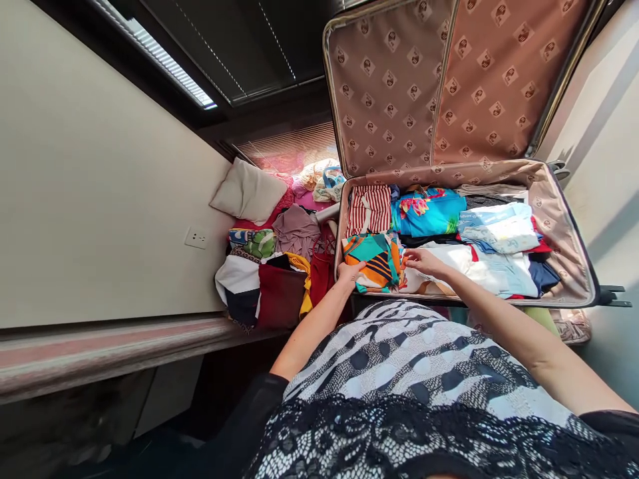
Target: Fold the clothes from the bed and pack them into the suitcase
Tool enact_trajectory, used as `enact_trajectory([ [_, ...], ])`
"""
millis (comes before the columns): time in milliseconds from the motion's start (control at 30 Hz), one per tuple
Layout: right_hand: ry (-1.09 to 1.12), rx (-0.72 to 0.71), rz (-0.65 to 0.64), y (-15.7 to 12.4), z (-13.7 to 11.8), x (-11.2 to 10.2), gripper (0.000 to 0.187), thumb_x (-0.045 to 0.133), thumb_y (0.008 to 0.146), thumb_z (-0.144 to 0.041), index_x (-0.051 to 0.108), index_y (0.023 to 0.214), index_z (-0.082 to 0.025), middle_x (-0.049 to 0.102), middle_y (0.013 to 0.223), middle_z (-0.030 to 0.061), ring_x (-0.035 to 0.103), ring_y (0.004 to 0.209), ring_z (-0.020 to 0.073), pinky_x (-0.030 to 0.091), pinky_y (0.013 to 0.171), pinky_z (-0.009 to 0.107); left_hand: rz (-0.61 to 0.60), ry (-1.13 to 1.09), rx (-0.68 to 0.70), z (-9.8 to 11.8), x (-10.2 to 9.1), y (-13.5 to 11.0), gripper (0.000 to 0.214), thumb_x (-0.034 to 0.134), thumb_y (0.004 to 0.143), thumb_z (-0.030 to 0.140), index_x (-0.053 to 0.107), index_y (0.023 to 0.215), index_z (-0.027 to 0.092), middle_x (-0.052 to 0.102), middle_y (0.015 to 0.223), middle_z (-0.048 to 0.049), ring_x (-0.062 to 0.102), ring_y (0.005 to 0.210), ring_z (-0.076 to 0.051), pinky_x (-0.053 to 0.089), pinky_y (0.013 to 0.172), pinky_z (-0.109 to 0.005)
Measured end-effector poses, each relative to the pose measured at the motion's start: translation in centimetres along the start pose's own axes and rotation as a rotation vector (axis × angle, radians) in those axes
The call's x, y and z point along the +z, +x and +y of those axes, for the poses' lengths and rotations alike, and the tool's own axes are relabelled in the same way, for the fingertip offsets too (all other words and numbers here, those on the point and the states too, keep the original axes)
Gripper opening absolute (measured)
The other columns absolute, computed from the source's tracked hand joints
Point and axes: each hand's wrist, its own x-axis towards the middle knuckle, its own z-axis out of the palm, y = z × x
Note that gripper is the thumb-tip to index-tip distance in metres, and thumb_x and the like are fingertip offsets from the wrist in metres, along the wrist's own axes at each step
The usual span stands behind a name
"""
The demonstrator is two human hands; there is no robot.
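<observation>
A folded garment [372, 256] patterned in green, orange and black lies at the front left of an open suitcase [574, 219]. Its left edge is gripped by my left hand [351, 271], thumb on top and fingers mostly hidden. On the opposite side, my right hand [423, 261] has its fingertips bent in at the garment's right edge. Behind it sits a folded red-and-white striped garment [369, 207], beside a bright blue floral one [432, 213]. White and pale blue folded clothes [499, 226] fill the suitcase's right part.
Left of the suitcase, piled clothes [282, 293] in dark red, white and yellow lie near a cream cushion [249, 191]. The suitcase lid [449, 86] stands raised at the back. Walls [100, 166] close in on both sides, with a socket [196, 237] at left.
</observation>
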Motion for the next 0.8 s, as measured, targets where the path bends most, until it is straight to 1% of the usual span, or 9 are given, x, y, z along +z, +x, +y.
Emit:
enact_trajectory([
  [67, 0.045, 0.005, -0.01, -0.4, -0.1, 0.5, 0.04, 0.07, 0.087, -0.041, 0.074, 0.116, -0.014, 0.079, 0.098, 0.0093, 0.071, 0.089, 0.0216, 0.054, 0.079, 0.028, -0.007, -0.018, 0.011, 0.1, 0.1, 0.2, 0.05, 0.099, 0.064, 0.022, 0.073, 0.107, 0.014, 0.082, 0.102, -0.0169, 0.08, 0.102, -0.034, 0.063, 0.09, -0.042],
  [133, 0.037, 0.035, 0.021, -0.5, -0.2, 1.1, 0.042, 0.072, 0.085, -0.042, 0.075, 0.117, -0.015, 0.079, 0.097, 0.0086, 0.07, 0.085, 0.0213, 0.054, 0.076, 0.027, 0.016, 0.042, 0.064, 0.2, -0.1, -0.1, 0.051, 0.097, 0.067, 0.021, 0.073, 0.112, 0.016, 0.082, 0.108, -0.0157, 0.079, 0.107, -0.032, 0.062, 0.095, -0.041],
  [300, -0.034, 0.053, 0.069, -0.2, -0.1, 1.4, 0.038, 0.075, 0.084, -0.043, 0.078, 0.111, -0.017, 0.079, 0.096, 0.0086, 0.07, 0.085, 0.0218, 0.056, 0.077, 0.027, 0.094, 0.467, 0.368, 0.2, -0.8, -1.6, 0.048, 0.089, 0.08, 0.02, 0.069, 0.123, 0.012, 0.072, 0.131, -0.023, 0.069, 0.13, -0.034, 0.053, 0.112, -0.042],
  [367, -0.046, 0.055, 0.08, -0.1, -0.1, 1.3, 0.037, 0.075, 0.085, -0.043, 0.078, 0.112, -0.016, 0.079, 0.096, 0.0092, 0.071, 0.086, 0.0222, 0.056, 0.078, 0.028, 0.074, 0.51, 0.458, 0.3, -0.8, -2.0, 0.048, 0.086, 0.082, 0.018, 0.068, 0.127, 0.014, 0.071, 0.132, -0.0213, 0.067, 0.133, -0.034, 0.052, 0.114, -0.041],
  [433, -0.045, 0.054, 0.089, -0.1, -0.1, 1.1, 0.037, 0.075, 0.086, -0.042, 0.077, 0.112, -0.016, 0.079, 0.096, 0.0098, 0.071, 0.087, 0.0224, 0.057, 0.08, 0.029, 0.037, 0.475, 0.474, 0.5, -0.7, -2.0, 0.05, 0.086, 0.081, 0.015, 0.068, 0.128, 0.016, 0.072, 0.131, -0.0189, 0.068, 0.132, -0.033, 0.052, 0.114, -0.041],
  [500, -0.028, 0.053, 0.093, -0.1, -0.2, 1.1, 0.037, 0.076, 0.086, -0.042, 0.077, 0.112, -0.016, 0.079, 0.094, 0.0096, 0.071, 0.086, 0.022, 0.058, 0.081, 0.029, 0.019, 0.373, 0.363, 0.8, -0.4, -1.7, 0.057, 0.09, 0.075, 0.014, 0.068, 0.127, 0.017, 0.075, 0.13, -0.0183, 0.07, 0.13, -0.035, 0.054, 0.112, -0.043],
  [567, 0.003, 0.058, 0.092, -0.2, -0.3, 1.1, 0.036, 0.076, 0.086, -0.042, 0.077, 0.11, -0.017, 0.078, 0.092, 0.0088, 0.071, 0.085, 0.0216, 0.059, 0.082, 0.03, -0.025, 0.168, 0.136, 1.1, -0.2, -1.2, 0.064, 0.095, 0.065, 0.014, 0.069, 0.124, 0.016, 0.077, 0.127, -0.0187, 0.071, 0.128, -0.037, 0.057, 0.109, -0.045],
  [667, 0.067, 0.067, 0.099, -0.5, -0.5, 1.2, 0.034, 0.076, 0.084, -0.043, 0.076, 0.106, -0.017, 0.078, 0.093, 0.0078, 0.071, 0.086, 0.0215, 0.06, 0.083, 0.031, -0.178, -0.135, -0.142, 1.6, -0.3, -0.6, 0.059, 0.097, 0.054, 0.012, 0.073, 0.108, 0.012, 0.081, 0.11, -0.0191, 0.077, 0.115, -0.04, 0.064, 0.096, -0.048],
  [800, 0.184, 0.08, 0.13, -1.1, -0.5, 1.0, 0.031, 0.076, 0.082, -0.04, 0.075, 0.102, -0.016, 0.078, 0.098, 0.0071, 0.071, 0.086, 0.0199, 0.061, 0.086, 0.031, -0.292, -0.27, -0.166, 2.4, -0.9, -0.7, 0.047, 0.093, 0.055, 0.01, 0.075, 0.098, 0.012, 0.083, 0.093, -0.0138, 0.082, 0.095, -0.034, 0.067, 0.089, -0.047],
])
